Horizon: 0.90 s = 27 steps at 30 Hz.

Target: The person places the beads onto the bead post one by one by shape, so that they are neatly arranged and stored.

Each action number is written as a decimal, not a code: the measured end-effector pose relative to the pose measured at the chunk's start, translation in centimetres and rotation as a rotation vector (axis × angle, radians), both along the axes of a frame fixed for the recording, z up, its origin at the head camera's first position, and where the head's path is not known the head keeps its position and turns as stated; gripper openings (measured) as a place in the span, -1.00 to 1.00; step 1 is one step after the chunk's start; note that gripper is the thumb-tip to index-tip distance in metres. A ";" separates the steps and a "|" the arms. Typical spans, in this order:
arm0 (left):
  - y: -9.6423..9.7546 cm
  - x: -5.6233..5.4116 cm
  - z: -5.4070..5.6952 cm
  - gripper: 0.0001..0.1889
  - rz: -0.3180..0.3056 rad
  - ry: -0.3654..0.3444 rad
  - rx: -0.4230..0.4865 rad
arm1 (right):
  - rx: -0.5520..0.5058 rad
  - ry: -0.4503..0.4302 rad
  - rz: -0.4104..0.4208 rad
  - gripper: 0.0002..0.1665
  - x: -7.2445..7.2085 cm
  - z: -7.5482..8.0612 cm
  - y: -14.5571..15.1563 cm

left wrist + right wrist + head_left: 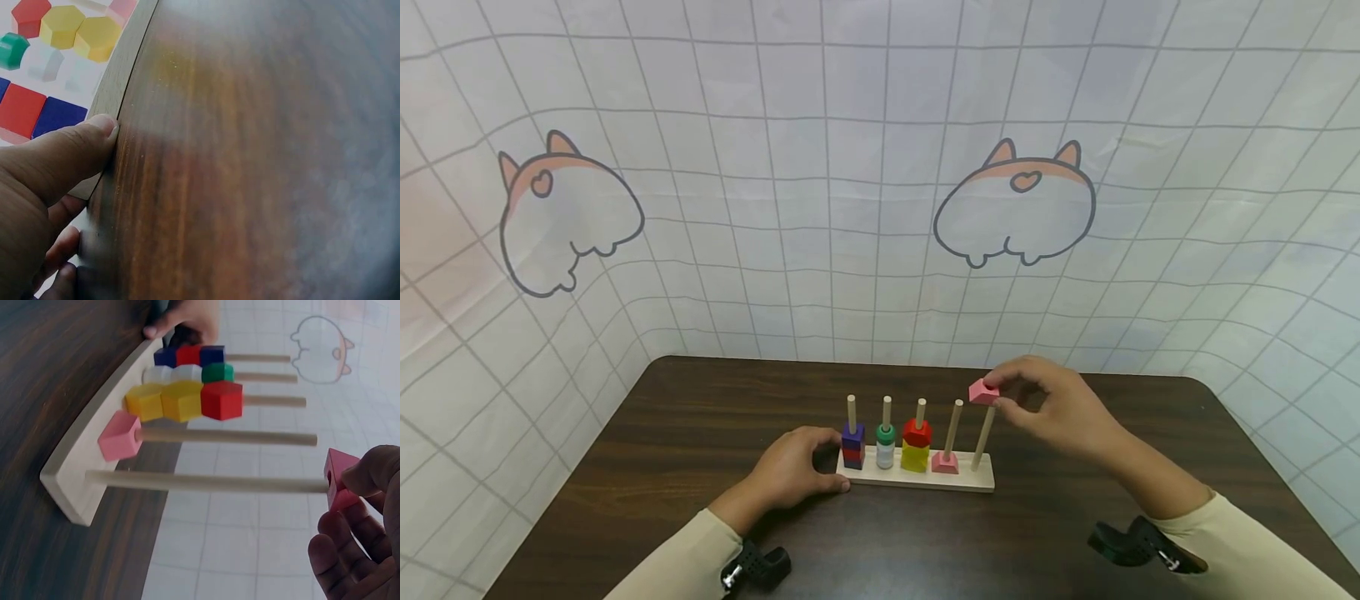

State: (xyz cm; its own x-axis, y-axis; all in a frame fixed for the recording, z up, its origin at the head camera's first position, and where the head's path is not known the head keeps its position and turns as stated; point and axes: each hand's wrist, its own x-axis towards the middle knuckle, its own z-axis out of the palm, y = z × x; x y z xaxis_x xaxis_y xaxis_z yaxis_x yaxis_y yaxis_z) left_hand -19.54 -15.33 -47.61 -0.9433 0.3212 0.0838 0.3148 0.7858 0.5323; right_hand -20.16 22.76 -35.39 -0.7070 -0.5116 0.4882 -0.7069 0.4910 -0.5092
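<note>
A wooden peg board [917, 480] with several upright pegs stands on the table. My left hand [796, 468] grips its left end, thumb along the front edge. Between thumb and fingers, my right hand [1051, 403] pinches a pink trapezoid block [982, 392] right at the top of the rightmost peg [206, 482]. In the right wrist view the block's hole faces the peg tip. Another pink block [120, 435] sits at the base of the neighbouring peg. Further left are yellow blocks [182, 400] under a red one [222, 400], white pieces [885, 455] under a green one [886, 434], and a blue-red-blue stack [853, 446].
The dark wooden table [700, 417] extends around the board. Behind it hangs a white grid-patterned cloth [790, 208] with cartoon animal drawings. Black wrist devices [1146, 546] are worn over both light sleeves [1247, 550].
</note>
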 end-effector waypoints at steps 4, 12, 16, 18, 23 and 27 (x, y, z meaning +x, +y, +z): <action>0.0 0.0 0.0 -0.34 0.001 0.001 0.000 | -0.009 -0.010 0.020 -0.59 0.0 -0.1 -0.9; 0.0 0.0 0.0 -0.34 -0.006 0.006 0.006 | -0.014 -0.026 0.033 -0.66 -0.2 -0.6 -2.2; 0.0 0.0 0.0 -0.34 -0.005 0.005 0.003 | -0.002 -0.029 0.010 -0.65 -0.1 -0.8 -2.4; 0.0 0.0 0.0 -0.34 0.000 0.004 0.003 | 0.006 -0.031 0.017 -0.64 -0.2 -1.0 -2.5; 0.0 0.0 0.1 -0.34 0.003 0.000 0.006 | 0.008 -0.034 0.029 -0.61 -0.3 -1.6 -2.8; 0.0 0.0 0.0 -0.34 0.004 0.001 0.005 | 0.014 -0.076 0.003 -0.62 -0.3 -2.4 -2.8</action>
State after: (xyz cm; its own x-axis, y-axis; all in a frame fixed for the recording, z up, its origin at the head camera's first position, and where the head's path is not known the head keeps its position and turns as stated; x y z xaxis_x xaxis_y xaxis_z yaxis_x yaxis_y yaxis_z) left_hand -19.58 -15.34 -47.64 -0.9444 0.3173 0.0865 0.3126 0.7845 0.5355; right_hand -20.42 19.97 -37.78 -0.7400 -0.5201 0.4265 -0.6682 0.4961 -0.5545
